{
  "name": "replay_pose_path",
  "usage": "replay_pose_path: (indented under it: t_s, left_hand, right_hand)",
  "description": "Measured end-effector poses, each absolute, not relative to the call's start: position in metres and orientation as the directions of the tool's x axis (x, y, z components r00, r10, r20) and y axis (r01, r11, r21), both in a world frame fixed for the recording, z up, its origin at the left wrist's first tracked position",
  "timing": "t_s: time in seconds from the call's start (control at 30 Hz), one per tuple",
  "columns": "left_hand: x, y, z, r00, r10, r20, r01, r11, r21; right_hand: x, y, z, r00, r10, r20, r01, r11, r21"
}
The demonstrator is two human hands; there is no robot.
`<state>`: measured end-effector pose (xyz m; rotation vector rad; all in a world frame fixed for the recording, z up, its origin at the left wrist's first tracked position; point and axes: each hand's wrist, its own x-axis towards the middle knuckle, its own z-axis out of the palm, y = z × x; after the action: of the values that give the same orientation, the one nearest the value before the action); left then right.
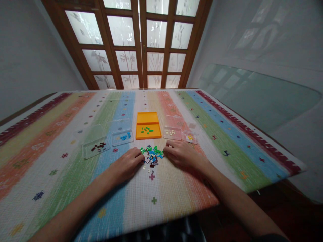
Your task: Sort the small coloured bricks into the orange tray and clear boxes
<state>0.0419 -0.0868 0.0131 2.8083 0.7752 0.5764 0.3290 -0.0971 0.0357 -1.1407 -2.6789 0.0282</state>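
A small pile of mixed tiny bricks (152, 155) in green, blue, dark and white lies on the striped tablecloth (63, 174). My left hand (128, 162) rests knuckles-up at the pile's left edge, fingers curled onto it. At the pile's right edge my right hand (179, 154) does the same, fingers bent. What either hand pinches is too small to make out. Behind the pile stands an open orange box (148, 125) with a few green bricks inside.
Clear trays flank the orange box: one with dark bricks (96, 147), one with blue bricks (122, 137), one with white bricks (172, 132), one with yellow bricks (190, 137). Wooden glazed doors (141, 43) stand beyond the table's far edge.
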Motion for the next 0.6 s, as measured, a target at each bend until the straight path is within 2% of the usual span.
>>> replay_pose_path:
  t_s: [0.17,0.6]
  left_hand:
    - [0.0431,-0.0881,0.0105,0.772,0.544,0.327,0.492,-0.839,0.233]
    - [0.0374,-0.0845,0.0112,0.742,0.571,0.351,0.485,-0.819,0.307]
  right_hand:
    - [0.3283,-0.0984,0.0367,-0.666,0.719,0.199,0.718,0.690,-0.093]
    - [0.3293,-0.0971,0.0351,-0.683,0.705,0.188,0.698,0.707,-0.115]
